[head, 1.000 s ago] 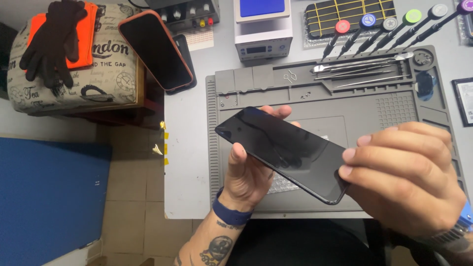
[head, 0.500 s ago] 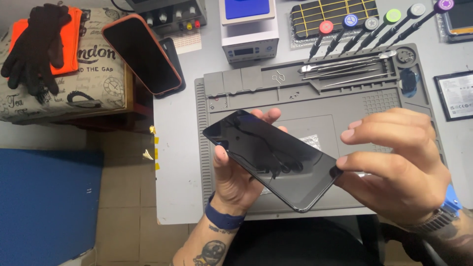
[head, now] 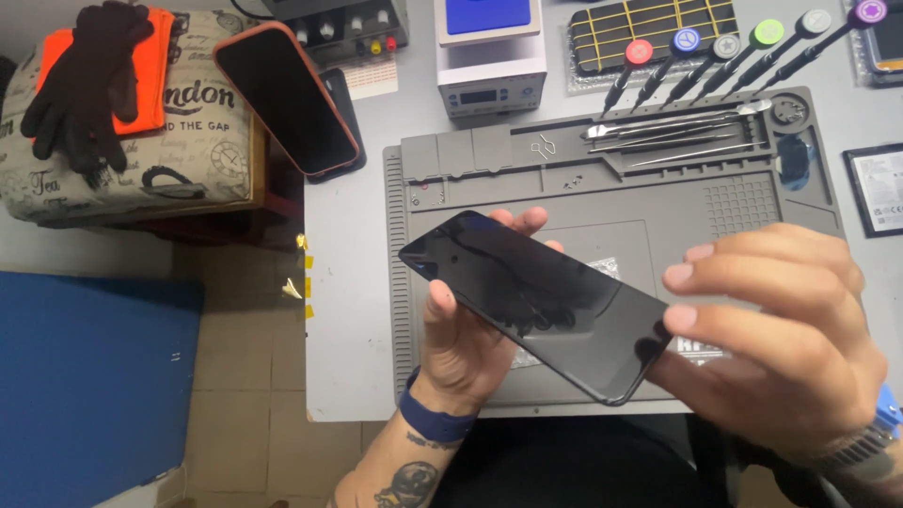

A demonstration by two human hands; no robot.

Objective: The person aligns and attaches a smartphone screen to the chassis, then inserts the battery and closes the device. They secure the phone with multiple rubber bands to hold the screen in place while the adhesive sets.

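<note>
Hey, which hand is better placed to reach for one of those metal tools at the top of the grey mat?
Probably the right hand: it grips only the phone's near end, nearer the metal tools; the left hand cradles it underneath.

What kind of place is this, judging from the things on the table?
Probably a phone repair bench. A grey repair mat covers the table, precision screwdrivers and metal tools lie ready, and both hands, left hand and right hand, hold a black phone.
</note>
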